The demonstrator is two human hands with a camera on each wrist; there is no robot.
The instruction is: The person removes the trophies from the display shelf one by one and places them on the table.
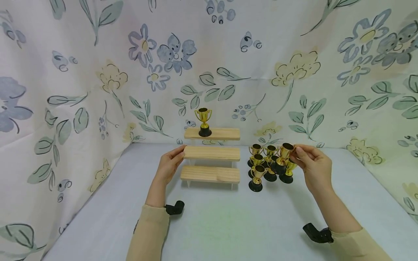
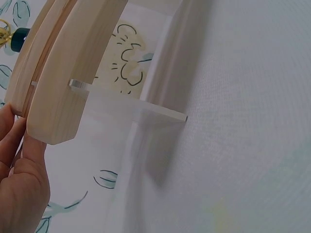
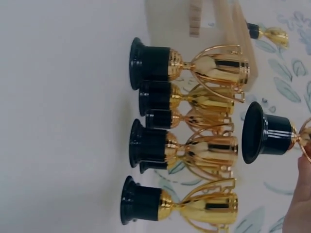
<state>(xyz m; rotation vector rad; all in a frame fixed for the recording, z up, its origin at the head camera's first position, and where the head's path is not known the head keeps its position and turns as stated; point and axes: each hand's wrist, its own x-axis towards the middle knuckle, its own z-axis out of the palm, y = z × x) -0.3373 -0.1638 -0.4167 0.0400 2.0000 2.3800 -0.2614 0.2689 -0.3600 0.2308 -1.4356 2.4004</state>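
Note:
A small gold trophy cup (image 1: 286, 153) with a black base is held up by my right hand (image 1: 314, 166), which pinches its right handle. In the right wrist view, its black base (image 3: 273, 135) hangs higher than the bases of the standing trophies. My left hand (image 1: 168, 165) grips the left end of the middle wooden shelf (image 1: 212, 153) of a three-tier display stand. In the left wrist view, fingertips (image 2: 34, 145) lie against that shelf end. Another trophy (image 1: 204, 121) stands upright on the top shelf (image 1: 226, 133), left of its middle.
Several upright trophies (image 1: 257, 177) stand grouped on the white table (image 1: 271, 224), right of the stand. The lowest shelf (image 1: 209, 174) holds nothing. A floral curtain (image 1: 261, 65) hangs behind. Black wrist mounts (image 1: 317, 233) sit on both forearms.

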